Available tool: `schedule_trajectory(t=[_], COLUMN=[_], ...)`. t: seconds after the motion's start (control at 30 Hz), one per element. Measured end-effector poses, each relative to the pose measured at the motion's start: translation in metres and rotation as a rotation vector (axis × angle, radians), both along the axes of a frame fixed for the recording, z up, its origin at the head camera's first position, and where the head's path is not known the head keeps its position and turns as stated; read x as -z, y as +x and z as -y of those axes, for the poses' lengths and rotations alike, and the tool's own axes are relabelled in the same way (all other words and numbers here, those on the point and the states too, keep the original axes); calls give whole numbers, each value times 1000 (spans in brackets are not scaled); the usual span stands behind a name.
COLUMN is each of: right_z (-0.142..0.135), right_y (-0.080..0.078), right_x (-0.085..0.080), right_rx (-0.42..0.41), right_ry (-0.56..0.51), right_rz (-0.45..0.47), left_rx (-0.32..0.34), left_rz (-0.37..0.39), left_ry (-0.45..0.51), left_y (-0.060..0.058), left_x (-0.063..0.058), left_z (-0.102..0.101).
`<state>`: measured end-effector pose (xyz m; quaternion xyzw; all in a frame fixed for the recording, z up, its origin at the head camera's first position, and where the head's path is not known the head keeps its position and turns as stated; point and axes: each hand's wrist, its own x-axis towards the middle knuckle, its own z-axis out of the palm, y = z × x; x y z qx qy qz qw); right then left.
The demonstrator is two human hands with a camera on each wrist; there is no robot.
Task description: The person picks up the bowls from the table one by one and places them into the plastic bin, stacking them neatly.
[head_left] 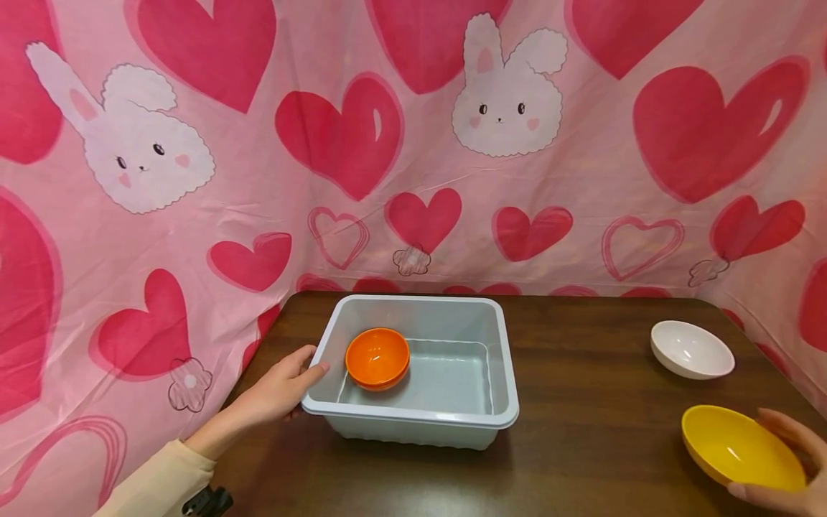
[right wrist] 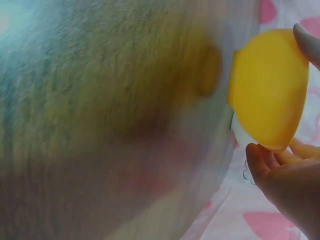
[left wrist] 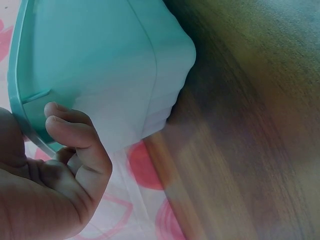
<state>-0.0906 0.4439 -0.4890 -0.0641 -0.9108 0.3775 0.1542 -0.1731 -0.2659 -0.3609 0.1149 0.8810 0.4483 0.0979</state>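
Observation:
My left hand [head_left: 281, 385] grips the left rim of a grey plastic tub [head_left: 413, 416], thumb over the edge. In the left wrist view its fingers [left wrist: 80, 135] curl beneath the rim, against the outer wall. An orange bowl [head_left: 377, 357] sits inside the tub on the left side. At the lower right, my right hand [head_left: 797, 459] holds a yellow bowl [head_left: 739, 446] by its rim, thumb and fingers on opposite sides. The right wrist view shows this yellow bowl [right wrist: 270, 90] raised off the table, its reflection on the tabletop.
A white bowl [head_left: 691, 350] stands on the right of the dark brown wooden table [head_left: 581, 373], just behind the yellow bowl. Pink cloth [head_left: 413, 172] printed with hearts and rabbits hangs along the back and sides of the table.

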Motion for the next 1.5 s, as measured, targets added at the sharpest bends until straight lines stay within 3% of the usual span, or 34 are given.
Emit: schedule_trajectory(t=[0.1, 0.23, 0.47, 0.8, 1.0, 1.3, 1.5], right_z=[6, 14, 23, 34, 38, 49, 56], right_y=[-2, -5, -12, -21, -24, -30, -32], right_x=[-6, -14, -27, -46, -51, -65, -67], right_rx=[-18, -24, -113, -219, -215, -205, -254], right_ry=[-34, -40, -112, -223, -215, -92, -92], right_rz=[-63, -57, -87, 1, 11, 78, 39], left_rx=[-5, -8, 4, 4, -2, -14, -20], left_rz=[3, 1, 1, 0, -5, 1, 0], left_ry=[-5, -22, -20, -21, -31, -33, -42], left_y=[-1, -2, -2, -2, -3, -1, -4], left_x=[-1, -2, -2, -2, -1, 0, -2], left_z=[0, 1, 2, 2, 2, 2, 2])
